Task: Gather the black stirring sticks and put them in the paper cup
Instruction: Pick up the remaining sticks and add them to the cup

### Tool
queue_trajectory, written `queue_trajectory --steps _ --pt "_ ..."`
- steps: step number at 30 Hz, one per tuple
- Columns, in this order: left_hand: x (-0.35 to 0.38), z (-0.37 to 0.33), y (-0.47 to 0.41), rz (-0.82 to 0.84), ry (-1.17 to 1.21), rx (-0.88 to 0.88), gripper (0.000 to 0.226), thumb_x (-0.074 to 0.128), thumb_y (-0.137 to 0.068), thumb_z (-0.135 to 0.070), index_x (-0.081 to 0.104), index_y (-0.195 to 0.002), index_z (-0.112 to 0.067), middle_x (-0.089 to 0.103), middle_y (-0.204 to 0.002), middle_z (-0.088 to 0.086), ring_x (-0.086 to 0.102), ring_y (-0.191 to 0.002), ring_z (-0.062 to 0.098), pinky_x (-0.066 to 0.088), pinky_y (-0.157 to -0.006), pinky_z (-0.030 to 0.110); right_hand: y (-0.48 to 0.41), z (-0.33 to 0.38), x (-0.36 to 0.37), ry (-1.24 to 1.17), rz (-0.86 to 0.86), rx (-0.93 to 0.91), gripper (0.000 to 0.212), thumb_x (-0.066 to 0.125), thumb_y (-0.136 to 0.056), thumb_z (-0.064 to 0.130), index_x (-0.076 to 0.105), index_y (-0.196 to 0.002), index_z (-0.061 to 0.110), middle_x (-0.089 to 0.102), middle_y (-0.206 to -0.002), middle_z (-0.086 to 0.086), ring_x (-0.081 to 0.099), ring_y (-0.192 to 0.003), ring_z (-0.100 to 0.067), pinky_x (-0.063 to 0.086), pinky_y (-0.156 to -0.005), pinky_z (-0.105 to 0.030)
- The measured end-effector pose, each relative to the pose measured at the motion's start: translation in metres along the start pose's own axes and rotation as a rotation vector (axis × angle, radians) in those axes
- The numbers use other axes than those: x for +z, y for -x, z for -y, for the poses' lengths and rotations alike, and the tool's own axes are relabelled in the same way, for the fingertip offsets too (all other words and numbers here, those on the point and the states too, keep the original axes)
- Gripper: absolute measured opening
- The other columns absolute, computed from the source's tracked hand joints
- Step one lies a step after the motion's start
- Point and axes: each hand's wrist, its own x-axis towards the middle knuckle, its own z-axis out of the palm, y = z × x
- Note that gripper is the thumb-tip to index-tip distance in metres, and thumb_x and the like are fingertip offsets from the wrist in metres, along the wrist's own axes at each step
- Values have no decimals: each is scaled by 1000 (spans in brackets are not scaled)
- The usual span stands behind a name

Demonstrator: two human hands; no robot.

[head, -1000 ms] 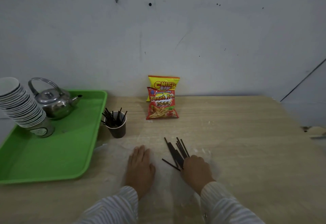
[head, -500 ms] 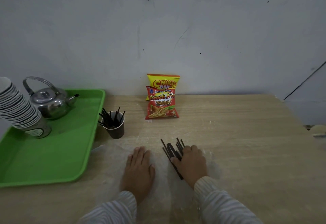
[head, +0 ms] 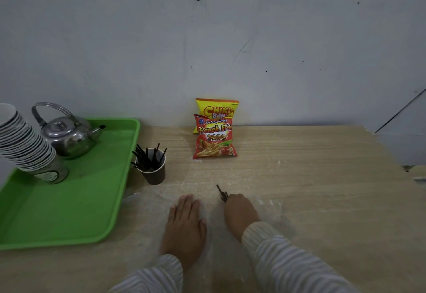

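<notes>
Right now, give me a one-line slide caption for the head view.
Right hand closed around a bundle of black stirring sticks; left hand flat on the wooden table, dark paper cup ahead.

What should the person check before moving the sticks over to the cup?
1. Sticks gathered in the right hand: ok, it is closed on a bundle of black sticks, tips poking out the front.
2. No sticks left lying on the table: ok as far as can be seen; any under the hand are hidden.
3. Cup upright: ok, it stands beside the green tray.
4. Room in the cup: cannot tell for sure, it already holds many sticks.
5. Path to the cup clear: ok, only bare table lies between.
6. Left hand out of the way: ok, it lies flat on the table, below the path.
</notes>
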Motion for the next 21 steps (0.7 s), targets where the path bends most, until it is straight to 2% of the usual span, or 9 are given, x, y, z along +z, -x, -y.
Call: queue_trajectory --steps 2,7,14,19,21 --pt "1 1 0 4 2 0 49 39 -81 -36 56 -121 -14 60 -130 10 53 -124 27 19 -106 37 1 4 2 1 10 8 31 32 -96 4 50 -121 -1 55 -124 -18 54 -112 -28 44 -92 -32" --pt "1 1 -1 4 10 10 48 39 -80 -35 57 -120 -13 61 -129 11 53 -123 28 19 -104 38 -5 10 5 -31 20 148 31 30 -97 15 49 -121 5 53 -125 -12 51 -116 -25 44 -92 -32" --pt "3 1 -2 -14 -2 5 49 38 -80 -35 58 -120 -13 61 -129 10 54 -122 27 20 -104 38 -11 2 2 -41 90 91 30 35 -94 13 55 -114 4 58 -119 -13 57 -108 -26 46 -85 -30" --pt "2 1 -2 8 5 0 50 39 -79 -34 58 -120 -12 61 -128 10 54 -122 28 21 -103 38 -10 -4 -4 -387 25 179 27 38 -91 14 51 -111 3 64 -112 -17 60 -101 -32 43 -77 -32" --pt "2 1 -2 19 -3 8 50 39 -79 -35 59 -120 -13 62 -128 9 55 -122 27 21 -103 38 -15 -6 -4 -525 37 212 28 40 -93 16 48 -114 0 62 -108 -17 60 -92 -29 44 -75 -32"
